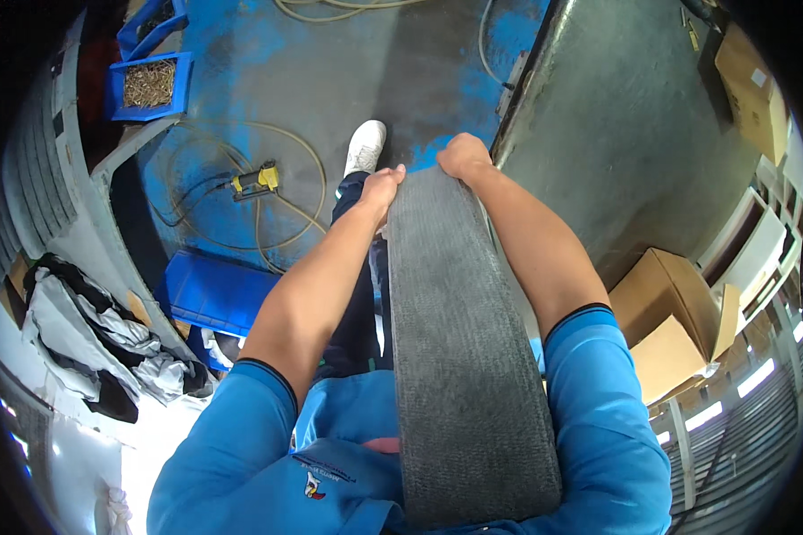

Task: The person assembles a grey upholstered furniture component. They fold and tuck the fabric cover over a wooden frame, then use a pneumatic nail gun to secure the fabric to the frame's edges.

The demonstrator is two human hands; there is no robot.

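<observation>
A long grey panel [459, 348] with a textured, carpet-like face stretches away from my chest, and looks wider at its near end. My left hand [384, 192] is closed on its far left corner, thumb on top. Around the far right corner my right hand [465, 155] is curled, knuckles upward. The panel's underside and the fingertips beneath it are hidden. Beyond its far end, a white shoe [366, 147] of mine shows on the floor.
A yellow power tool [257, 181] lies on the floor at left amid a coiled hose [317, 165]. Blue bins [187, 85], one with small metal pieces, stand far left; a blue box [219, 290] is nearer. At right are a dark flat surface [616, 152] and cardboard boxes [674, 290].
</observation>
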